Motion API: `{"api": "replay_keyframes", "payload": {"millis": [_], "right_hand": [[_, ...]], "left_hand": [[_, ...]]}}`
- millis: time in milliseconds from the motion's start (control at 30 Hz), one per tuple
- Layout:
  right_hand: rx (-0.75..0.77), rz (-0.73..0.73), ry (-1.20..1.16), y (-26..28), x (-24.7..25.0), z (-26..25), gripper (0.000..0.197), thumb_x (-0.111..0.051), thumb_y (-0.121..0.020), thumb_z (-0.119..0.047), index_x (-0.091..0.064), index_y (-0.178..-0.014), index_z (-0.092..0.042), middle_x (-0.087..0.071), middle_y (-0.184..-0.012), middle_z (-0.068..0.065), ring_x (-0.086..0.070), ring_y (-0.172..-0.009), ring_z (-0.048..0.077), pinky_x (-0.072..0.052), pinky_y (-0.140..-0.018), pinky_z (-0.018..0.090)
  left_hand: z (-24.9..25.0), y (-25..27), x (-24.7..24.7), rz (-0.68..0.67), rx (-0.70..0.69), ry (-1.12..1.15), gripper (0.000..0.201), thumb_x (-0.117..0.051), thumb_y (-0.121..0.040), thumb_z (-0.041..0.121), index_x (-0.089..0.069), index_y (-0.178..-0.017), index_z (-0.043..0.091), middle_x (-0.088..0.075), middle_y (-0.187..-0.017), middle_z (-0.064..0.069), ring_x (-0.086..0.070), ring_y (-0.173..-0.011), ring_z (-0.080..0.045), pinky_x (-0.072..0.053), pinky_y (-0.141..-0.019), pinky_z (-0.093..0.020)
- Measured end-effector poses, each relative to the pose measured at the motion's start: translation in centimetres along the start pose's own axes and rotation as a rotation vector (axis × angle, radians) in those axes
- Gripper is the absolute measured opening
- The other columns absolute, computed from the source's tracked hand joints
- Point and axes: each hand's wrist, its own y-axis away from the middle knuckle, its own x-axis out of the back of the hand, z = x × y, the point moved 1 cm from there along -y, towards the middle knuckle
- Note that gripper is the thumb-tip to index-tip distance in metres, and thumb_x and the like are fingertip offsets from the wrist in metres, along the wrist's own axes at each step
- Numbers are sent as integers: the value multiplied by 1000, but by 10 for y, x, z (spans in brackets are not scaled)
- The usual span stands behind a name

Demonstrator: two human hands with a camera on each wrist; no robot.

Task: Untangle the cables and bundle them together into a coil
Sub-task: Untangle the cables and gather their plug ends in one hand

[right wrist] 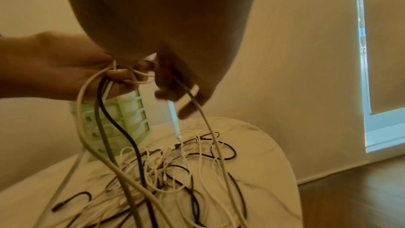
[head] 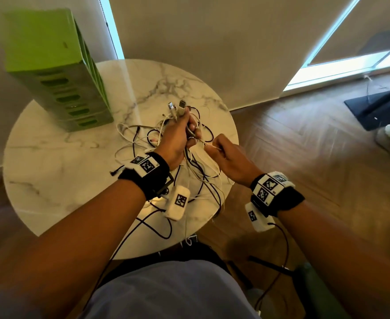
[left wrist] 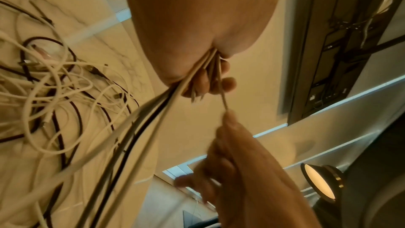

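A tangle of white and black cables point(head: 166, 143) point(left wrist: 54, 84) point(right wrist: 166, 167) lies on the round marble table point(head: 62, 162). My left hand point(head: 180, 137) point(left wrist: 206, 82) grips a bunch of cable ends above the table, with USB plugs point(head: 176, 108) sticking out past the fingers. Just to its right, my right hand point(head: 219, 146) point(left wrist: 228, 120) point(right wrist: 175, 96) pinches a single thin white cable point(left wrist: 222, 96) that runs out of the left hand's bunch. More strands hang from both hands down into the pile.
A green slotted box point(head: 58, 72) point(right wrist: 129, 120) stands at the table's back left, close to the tangle. One cable hangs over the near edge point(head: 189, 240). Wood floor point(head: 304, 146) lies to the right, with a black stand base point(head: 378, 107) further off.
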Motion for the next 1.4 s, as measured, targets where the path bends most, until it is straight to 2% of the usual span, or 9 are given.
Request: {"api": "replay_keyframes", "payload": {"millis": [267,467,567,700,900,1067,1200,1300,1400], "right_hand": [[-160,223,83,10,16,33,25,-44,-107,-30,-49,-94,-10,-52,-75,0,-45,-62,10,-34,-57,21],[-221,97,104,-3,-4,33,62,-58,-96,-38,-35,-149,-16,-47,-149,8,-47,-133,30,-36,-112,53],[-122,20,-80,-18,-28,0,71,-58,-94,-48,-21,-151,-29,-61,-136,2,-54,-129,23,-39,-110,43],[-20,195,-202,-25,-36,-28,40,-54,-103,-32,-38,-133,-12,-57,-74,-7,-55,-64,2,-38,-61,16],[-22,356,-131,-23,3,15,18,-47,-103,-47,-49,-104,-28,-57,-73,6,-56,-67,33,-55,-68,53],[-351,-221,166,-10,7,78,21,-55,-102,-30,-55,-120,-20,-70,-101,5,-68,-100,24,-52,-94,47],[-194,-289,-38,-23,-7,45,62,-71,-92,-24,-40,-146,-22,-51,-148,3,-44,-140,14,-37,-115,36],[-42,-326,-175,-39,-20,-8,61,-73,-89,-43,-46,-141,-26,-54,-144,-7,-47,-133,1,-38,-110,19],[7,-386,-151,-48,-35,-37,37,-60,-95,-53,-67,-115,-22,-73,-114,-3,-65,-109,7,-49,-103,33]], "left_hand": [[5,-7,24,66,22,22,40,-40,-108,40,-50,-78,15,-50,-60,3,-44,-51,-9,-29,-41,-18],[10,-2,20,-59,41,39,42,-39,-108,40,-48,-76,15,-46,-60,3,-43,-49,-9,-26,-40,-19],[11,-4,16,-53,25,-5,40,-40,-108,40,-50,-78,14,-49,-61,2,-48,-50,-9,-29,-41,-19],[14,-15,25,28,24,-66,43,-39,-108,42,-55,-83,11,-59,-63,1,-58,-60,-13,-33,-47,-22],[19,-24,42,9,104,-25,45,-40,-106,47,-52,-78,14,-52,-59,3,-48,-50,-12,-30,-43,-20],[26,-19,37,-89,147,47,44,-41,-106,47,-44,-73,17,-33,-55,5,-28,-46,-9,-22,-49,-22],[29,-13,25,-205,192,75,40,-45,-106,38,-41,-72,18,-26,-59,4,-28,-47,-11,-23,-52,-25],[33,-7,17,-268,221,61,36,-45,-106,32,-40,-74,18,-30,-66,2,-36,-53,-13,-30,-59,-28],[45,-1,17,-358,246,-73,36,-42,-107,31,-43,-75,16,-52,-73,-3,-55,-67,-17,-41,-70,-30]]}}
